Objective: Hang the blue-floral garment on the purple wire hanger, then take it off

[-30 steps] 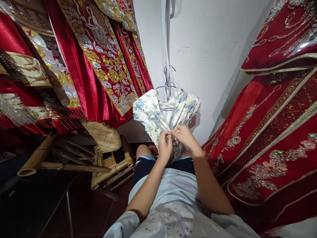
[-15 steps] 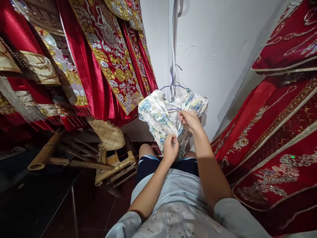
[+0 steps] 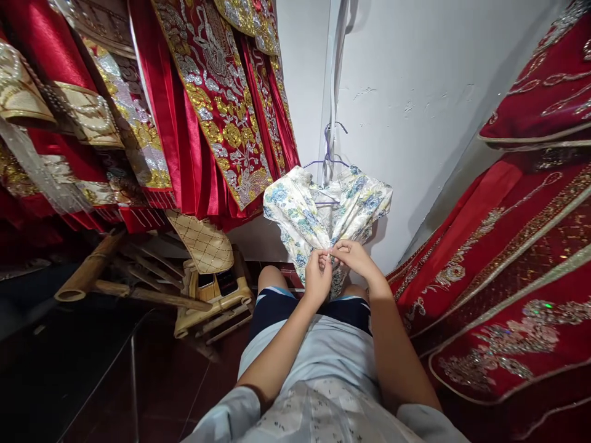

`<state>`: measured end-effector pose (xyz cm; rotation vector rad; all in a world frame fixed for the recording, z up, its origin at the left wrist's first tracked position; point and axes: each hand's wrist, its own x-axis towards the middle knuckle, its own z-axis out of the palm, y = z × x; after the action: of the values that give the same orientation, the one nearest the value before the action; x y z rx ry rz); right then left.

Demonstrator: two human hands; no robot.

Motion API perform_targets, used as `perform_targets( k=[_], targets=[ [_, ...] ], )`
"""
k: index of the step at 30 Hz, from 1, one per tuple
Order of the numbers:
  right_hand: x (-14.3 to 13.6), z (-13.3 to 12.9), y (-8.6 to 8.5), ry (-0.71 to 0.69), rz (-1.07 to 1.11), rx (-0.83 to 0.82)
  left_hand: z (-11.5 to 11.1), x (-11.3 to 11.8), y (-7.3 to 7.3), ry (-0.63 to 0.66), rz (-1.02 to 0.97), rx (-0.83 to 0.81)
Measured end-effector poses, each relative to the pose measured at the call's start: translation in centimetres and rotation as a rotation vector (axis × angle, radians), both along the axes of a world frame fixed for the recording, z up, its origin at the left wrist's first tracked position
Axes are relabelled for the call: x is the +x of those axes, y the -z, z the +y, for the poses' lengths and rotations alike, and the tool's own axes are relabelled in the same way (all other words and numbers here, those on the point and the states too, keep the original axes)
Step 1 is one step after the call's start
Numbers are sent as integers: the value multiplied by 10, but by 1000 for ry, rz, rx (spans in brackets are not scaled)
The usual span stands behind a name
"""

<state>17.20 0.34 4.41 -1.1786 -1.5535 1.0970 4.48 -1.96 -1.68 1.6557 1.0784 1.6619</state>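
In front of me a white blouse [image 3: 298, 206] with blue and yellow flowers hangs on a purple hanger [image 3: 327, 154] against the wall. Its V-shaped front comes together at my fingers. My left hand [image 3: 318, 274] is closed in a pinch on the left front edge of the cloth. Beside it, fingertips nearly touching, my right hand [image 3: 353, 257] pinches the other front edge at the same spot. Whether a button or thread sits between the fingertips is too small to make out. The lower part of the blouse drops behind my hands, between my knees.
Red embroidered garments [image 3: 226, 117] with gold and silver work hang at the left. More red beaded garments [image 3: 503, 246] hang close on the right. A bamboo chair [image 3: 231, 304] stands at lower left, with a phone [image 3: 227, 282] and a quilted beige cloth [image 3: 203, 243] on it.
My right hand has come down from the neckline to meet my left hand at the blouse front. My left hand keeps its pinch. The view has shifted slightly.
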Motion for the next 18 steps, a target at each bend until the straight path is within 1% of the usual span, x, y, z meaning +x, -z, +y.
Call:
perform_targets(
  k=[5,9,10,15,18],
  targets=[
    [4,1,-4,-20,8,75,-2,2,0,28,5,5],
    [5,0,-3,56,30,114,-2,2,-1,30,0,7],
    [5,0,-2,57,34,115,-2,1,-1,30,-1,6],
    [2,0,2,-58,25,86,-3,1,-2,34,-1,2],
    [-1,2,5,-19,43,132,-3,1,-4,40,3,5]
  ],
)
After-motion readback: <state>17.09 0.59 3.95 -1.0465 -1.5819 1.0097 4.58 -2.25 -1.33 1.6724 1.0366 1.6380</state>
